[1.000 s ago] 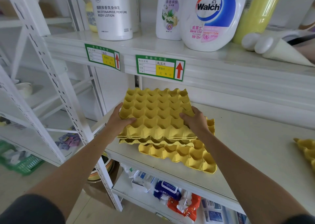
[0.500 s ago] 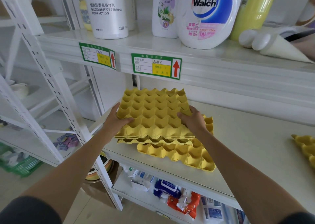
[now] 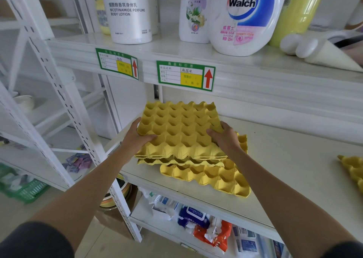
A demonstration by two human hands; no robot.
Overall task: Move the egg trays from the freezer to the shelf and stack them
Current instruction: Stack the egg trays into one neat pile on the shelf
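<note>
Left grip (image 3: 135, 139) and right grip (image 3: 224, 138) pinching opposite edges of nested yellow pulp egg trays (image 3: 180, 132), dimpled cups up | smooth white metal shelf (image 3: 294, 169) beneath | lone moulded tray (image 3: 212, 177) under them, offset right | another tray's corner (image 3: 353, 169) far right

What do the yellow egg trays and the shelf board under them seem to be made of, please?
Yellow egg trays: probably moulded paper pulp, since the surface is matte and slightly fibrous, with soft, rounded cup edges. Shelf board: seemingly painted or coated metal, off-white with a faint sheen and a folded front lip; its core cannot be seen.
</note>
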